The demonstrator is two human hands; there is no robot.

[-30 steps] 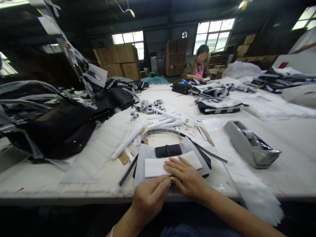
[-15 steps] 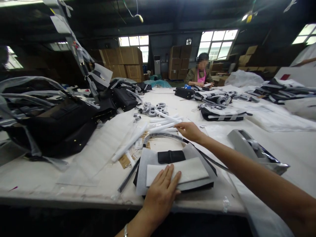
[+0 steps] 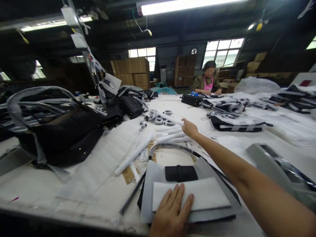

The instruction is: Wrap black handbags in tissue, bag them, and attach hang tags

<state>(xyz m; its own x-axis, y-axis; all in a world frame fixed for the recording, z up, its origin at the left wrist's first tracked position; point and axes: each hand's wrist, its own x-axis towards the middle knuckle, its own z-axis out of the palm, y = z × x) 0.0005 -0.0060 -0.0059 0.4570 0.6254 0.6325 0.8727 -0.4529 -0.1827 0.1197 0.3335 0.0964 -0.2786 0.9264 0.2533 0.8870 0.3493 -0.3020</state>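
Observation:
My left hand [image 3: 172, 212] lies flat, fingers stretched, on a folded white foam sheet [image 3: 204, 197]. That sheet sits on a grey wrap [image 3: 153, 184] over a black wallet-like piece [image 3: 181, 173] near the table's front edge. My right arm reaches out over the table. My right hand [image 3: 189, 127] is pinched on the end of a white rolled tube [image 3: 170, 119] that lifts off a pile of like tubes [image 3: 170, 135].
Grey tape rolls [image 3: 159, 118] lie beyond the tubes. A black bag [image 3: 66, 138] with wrapped straps fills the left. A grey tape dispenser [image 3: 278, 168] stands at the right. Wrapped black goods [image 3: 237, 123] lie farther back, where a person [image 3: 208, 82] works. Cardboard boxes [image 3: 133, 69] line the back.
My right hand left the foam sheet, reached forward to the tube pile and closed on one tube. My left hand went from pinching the sheet's edge to lying flat on it.

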